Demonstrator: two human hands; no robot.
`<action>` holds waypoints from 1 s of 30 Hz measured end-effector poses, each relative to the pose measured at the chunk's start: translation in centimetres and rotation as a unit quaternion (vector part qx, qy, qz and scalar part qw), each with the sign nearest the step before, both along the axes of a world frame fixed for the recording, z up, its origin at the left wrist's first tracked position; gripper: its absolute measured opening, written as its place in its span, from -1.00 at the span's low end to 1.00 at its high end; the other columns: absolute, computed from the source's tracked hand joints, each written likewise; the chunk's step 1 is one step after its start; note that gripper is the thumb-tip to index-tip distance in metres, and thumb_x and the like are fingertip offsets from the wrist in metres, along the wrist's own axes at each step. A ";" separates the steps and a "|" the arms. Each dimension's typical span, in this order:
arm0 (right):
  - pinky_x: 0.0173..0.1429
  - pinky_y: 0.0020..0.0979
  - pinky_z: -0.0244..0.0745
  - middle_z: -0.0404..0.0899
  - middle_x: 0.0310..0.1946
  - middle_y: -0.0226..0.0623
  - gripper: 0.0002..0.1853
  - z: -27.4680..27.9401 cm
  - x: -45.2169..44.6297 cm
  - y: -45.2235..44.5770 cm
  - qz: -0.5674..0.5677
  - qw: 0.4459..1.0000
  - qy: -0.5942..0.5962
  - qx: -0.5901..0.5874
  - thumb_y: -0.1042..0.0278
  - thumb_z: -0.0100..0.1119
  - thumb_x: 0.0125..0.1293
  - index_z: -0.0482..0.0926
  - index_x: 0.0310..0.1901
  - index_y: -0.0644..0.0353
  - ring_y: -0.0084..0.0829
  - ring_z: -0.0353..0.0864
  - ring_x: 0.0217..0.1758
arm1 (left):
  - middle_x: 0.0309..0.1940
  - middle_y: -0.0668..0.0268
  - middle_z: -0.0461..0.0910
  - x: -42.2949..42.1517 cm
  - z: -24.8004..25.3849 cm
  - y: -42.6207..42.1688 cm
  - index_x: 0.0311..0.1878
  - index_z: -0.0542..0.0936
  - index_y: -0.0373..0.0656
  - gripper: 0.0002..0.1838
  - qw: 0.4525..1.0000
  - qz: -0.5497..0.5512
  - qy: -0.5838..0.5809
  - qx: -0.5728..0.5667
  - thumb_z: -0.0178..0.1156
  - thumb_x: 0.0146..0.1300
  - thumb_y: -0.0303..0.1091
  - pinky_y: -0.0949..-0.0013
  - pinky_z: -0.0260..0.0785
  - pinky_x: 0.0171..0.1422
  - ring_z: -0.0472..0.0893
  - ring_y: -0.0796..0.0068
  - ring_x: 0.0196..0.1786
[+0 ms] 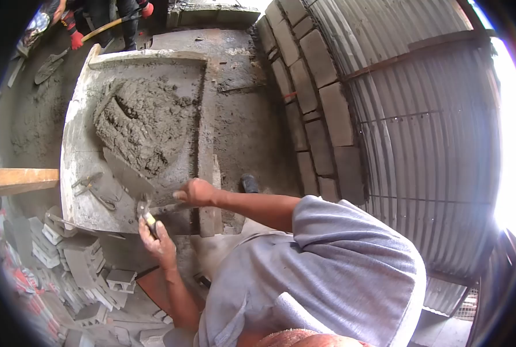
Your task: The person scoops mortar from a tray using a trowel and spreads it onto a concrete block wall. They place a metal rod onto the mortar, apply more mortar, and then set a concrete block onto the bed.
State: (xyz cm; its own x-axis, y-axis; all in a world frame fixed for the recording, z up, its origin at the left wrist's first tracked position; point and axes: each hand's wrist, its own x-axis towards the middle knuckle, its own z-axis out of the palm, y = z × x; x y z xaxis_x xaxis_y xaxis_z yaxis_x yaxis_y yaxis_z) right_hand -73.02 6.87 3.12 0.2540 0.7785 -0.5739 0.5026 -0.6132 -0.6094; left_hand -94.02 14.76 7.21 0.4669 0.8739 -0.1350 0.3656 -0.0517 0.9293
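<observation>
My left hand (160,246) is closed around the handle of a trowel (128,174), a grip with a yellow band. The trowel's broad grey blade points away over the mixing trough (73,130), close to the heap of wet mortar (148,118). My right hand (197,192) makes a fist just to the right, above the near part of the trough. Something short and dark pokes out of that fist, and a greyish flat shape lies between the two hands; I cannot make out what either is. On the trough's left floor rests a mortar-smeared metal tool (96,192).
A wooden beam (24,180) meets the trough's left side. Concrete blocks (84,260) are piled at lower left. A block wall (313,87) and corrugated sheeting (420,144) run along the right. At top left, a co-worker's red-gloved hands (76,40) grip a shovel (50,66).
</observation>
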 end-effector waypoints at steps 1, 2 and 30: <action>0.03 -0.26 0.52 0.68 -0.14 0.04 -0.40 1.6 1.3 -0.6 -0.101 0.992 0.070 0.032 -0.26 0.01 0.38 0.66 -0.10 0.23 -0.09 0.66 -0.04 | 0.28 -0.14 0.37 1.9 0.3 -1.0 0.37 0.23 -0.47 -0.40 1.000 -0.008 -0.018 0.014 0.13 0.38 -0.35 0.22 0.24 0.40 0.43 0.10 0.31; 0.03 -0.26 0.52 0.68 -0.14 0.04 -0.40 3.4 2.1 -1.7 -0.100 0.992 0.074 0.032 -0.26 0.01 0.38 0.66 -0.10 0.23 -0.09 0.66 -0.04 | 0.28 -0.14 0.37 4.1 0.5 -2.4 0.36 0.25 -0.47 -0.41 0.998 -0.004 -0.054 0.015 0.14 0.37 -0.34 0.22 0.27 0.37 0.44 0.09 0.30; -0.03 -0.06 0.48 0.62 -0.25 0.13 -0.73 4.7 29.3 -35.6 -0.247 0.968 0.021 0.030 0.26 0.20 0.23 0.53 -0.16 0.29 0.13 0.61 -0.11 | 0.04 -0.02 0.50 20.3 -8.3 -11.2 0.21 0.50 -0.25 -0.39 0.893 -0.133 0.319 0.289 0.35 0.16 -0.11 0.04 0.34 0.21 0.47 -0.09 0.13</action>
State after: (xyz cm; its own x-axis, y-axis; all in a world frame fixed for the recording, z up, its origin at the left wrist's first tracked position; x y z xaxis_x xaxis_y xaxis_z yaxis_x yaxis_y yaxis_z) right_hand -43.71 -28.72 7.86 0.5816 0.5999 -0.5494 0.1313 -0.7358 -0.6643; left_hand -73.73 3.61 -1.08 0.6573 0.7535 -0.0101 0.7146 -0.6190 0.3259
